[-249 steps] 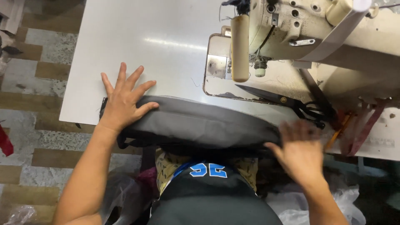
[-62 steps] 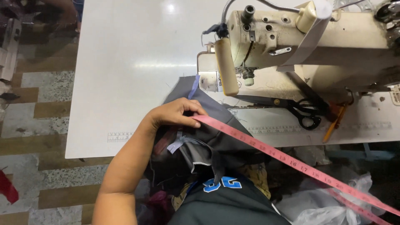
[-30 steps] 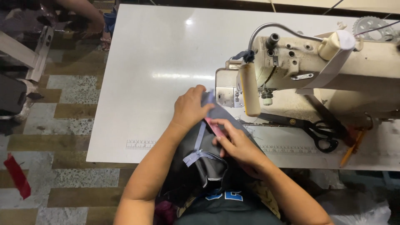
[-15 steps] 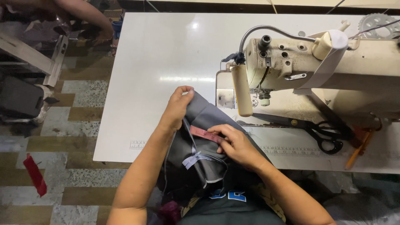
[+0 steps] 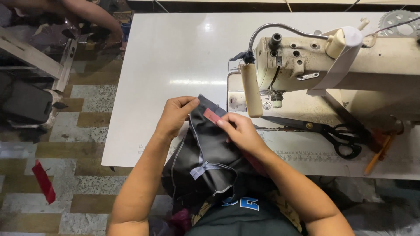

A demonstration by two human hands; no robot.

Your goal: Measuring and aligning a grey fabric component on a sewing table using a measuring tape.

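Currently, head view only, looking down at the sewing table.
left hand (image 5: 175, 114): fingers curled shut, pinching the top left edge of the dark fabric piece (image 5: 205, 153); thumb on top, knuckles toward the camera.
right hand (image 5: 239, 133): closed in a pinch, fingertips pressing the end of the pink strip (image 5: 213, 116) onto the fabric's upper edge.
dark fabric piece: grey-black, with pale stitching lines; upper corner lies on the near edge of the white table (image 5: 175, 57), the rest hangs off the table into the lap. Sits between both hands, just left of the machine bed.
zipper: a light grey zipper pull (image 5: 202, 168) and tape show in the middle of the fabric, below both hands.
pink strip: short visible end only, flat on the fabric and touching the right fingertips; the rest is hidden under the hand.
sewing machine (image 5: 332, 70): cream, on the right of the table; needle area near the fabric's top corner but apart from it.
lamp: tube-shaped lamp (image 5: 251, 91) on a flexible neck hangs in front of the machine head, just above the right hand.
scissors (image 5: 337, 134): black-handled, lying on the table right of the right hand, well apart from it.
orange pencil (image 5: 379, 154): beside the scissors' handles, further right.
floor: patterned tiles at left, with a red scrap (image 5: 43, 181) on them.
other person: an arm (image 5: 87, 15) at top left, away from the table work.
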